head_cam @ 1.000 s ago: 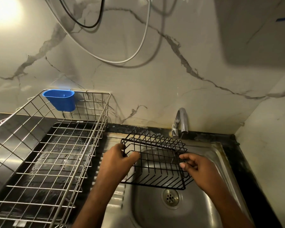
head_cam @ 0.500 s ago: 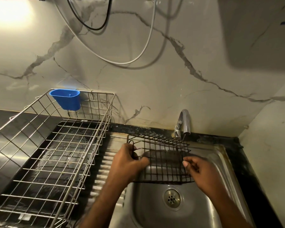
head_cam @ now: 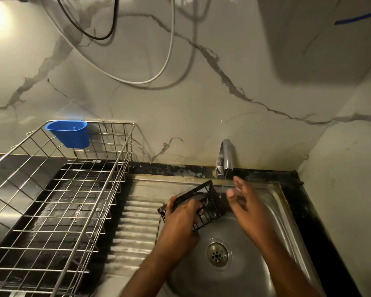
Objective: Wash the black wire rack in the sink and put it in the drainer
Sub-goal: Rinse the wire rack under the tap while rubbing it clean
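Note:
My left hand [head_cam: 181, 213] grips the black wire rack [head_cam: 213, 207] by its left side and holds it tilted on edge over the steel sink [head_cam: 274, 213]. The rack is blurred by motion. My right hand [head_cam: 243, 199] is off the rack, fingers spread and relaxed, just right of it and below the tap [head_cam: 225, 159]. A thin stream of water runs from the tap past my right fingers. The steel wire drainer [head_cam: 58, 189] stands to the left of the sink on the dark counter.
A blue plastic cup [head_cam: 70, 133] hangs on the drainer's back rim. The sink's ribbed draining board [head_cam: 135, 230] lies between drainer and basin, with the drain [head_cam: 217, 253] in front. A marble wall rises behind and to the right; cables hang above.
My right hand has let go of the rack and opened beside it. My left hand has turned the rack from flat to tilted on edge. Water now runs from the tap.

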Demonstrator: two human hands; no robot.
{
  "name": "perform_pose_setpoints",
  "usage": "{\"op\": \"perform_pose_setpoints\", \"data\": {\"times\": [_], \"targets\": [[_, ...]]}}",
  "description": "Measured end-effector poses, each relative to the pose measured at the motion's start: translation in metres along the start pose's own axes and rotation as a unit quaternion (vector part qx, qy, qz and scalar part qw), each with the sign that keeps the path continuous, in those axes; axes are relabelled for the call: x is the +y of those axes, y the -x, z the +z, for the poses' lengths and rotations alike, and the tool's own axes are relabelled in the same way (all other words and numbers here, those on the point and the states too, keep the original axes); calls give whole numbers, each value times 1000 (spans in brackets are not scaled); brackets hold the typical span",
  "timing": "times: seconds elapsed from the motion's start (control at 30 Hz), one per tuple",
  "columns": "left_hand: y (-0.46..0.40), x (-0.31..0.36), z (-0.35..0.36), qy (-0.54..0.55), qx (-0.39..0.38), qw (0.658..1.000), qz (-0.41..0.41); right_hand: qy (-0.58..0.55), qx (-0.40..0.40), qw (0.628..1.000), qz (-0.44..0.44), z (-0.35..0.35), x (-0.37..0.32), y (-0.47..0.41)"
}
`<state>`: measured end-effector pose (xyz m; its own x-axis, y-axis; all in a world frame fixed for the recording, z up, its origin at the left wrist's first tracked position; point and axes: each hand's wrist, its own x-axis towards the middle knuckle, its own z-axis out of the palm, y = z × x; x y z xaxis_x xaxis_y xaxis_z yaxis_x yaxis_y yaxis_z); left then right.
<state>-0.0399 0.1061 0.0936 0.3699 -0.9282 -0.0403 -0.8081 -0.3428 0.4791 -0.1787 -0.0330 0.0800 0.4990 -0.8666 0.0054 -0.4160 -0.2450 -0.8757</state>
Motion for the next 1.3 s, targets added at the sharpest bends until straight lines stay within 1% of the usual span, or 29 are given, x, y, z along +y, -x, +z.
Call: {"op": "perform_pose_setpoints", "data": {"times": [0.07, 0.13, 0.23, 0.27, 0.33, 0.4, 0.5, 0.53, 0.57, 0.67, 0.77, 1.1, 1.3], "targets": [[-2, 3, -4, -55, -2, 998, 41, 15, -38, 999, -26, 1, -7, -3], [-5, 7, -5, -89, 16, 993, 74, 3, -79, 996, -30, 3, -11, -9], [-11, 6, -4, -93, 35, 991, 89, -46, -142, 989, -25, 4, -12, -14], [-14, 4, -3, -92, 35, 991, 92, -47, -146, 988, -25, 5, -11, -15], [-20, 2, 1, -98, 33, 990, 101, -51, -128, 990, -7, 8, -4, -18], [-24, 1, 7, -98, 30, 990, 98, -100, -114, 988, 37, 13, 6, -22], [-33, 3, 11, -101, 19, 993, 56, -199, -57, 971, 122, 19, 21, -31], [-37, 4, 12, -98, 10, 994, 38, -216, -37, 966, 138, 19, 25, -34], [-42, 5, 12, -92, 0, 995, 25, -216, -33, 965, 142, 20, 28, -37], [-52, 7, 13, -62, -12, 998, 17, -206, -50, 970, 119, 23, 33, -43], [-61, 7, 18, -44, -7, 999, 13, -204, -42, 970, 121, 23, 39, -51], [-84, 4, 23, -68, -8, 997, 18, -192, -37, 973, 123, 22, 46, -66], [-85, -4, 23, -52, 9, 999, 3, -164, -45, 981, 96, 21, 39, -67]]}}
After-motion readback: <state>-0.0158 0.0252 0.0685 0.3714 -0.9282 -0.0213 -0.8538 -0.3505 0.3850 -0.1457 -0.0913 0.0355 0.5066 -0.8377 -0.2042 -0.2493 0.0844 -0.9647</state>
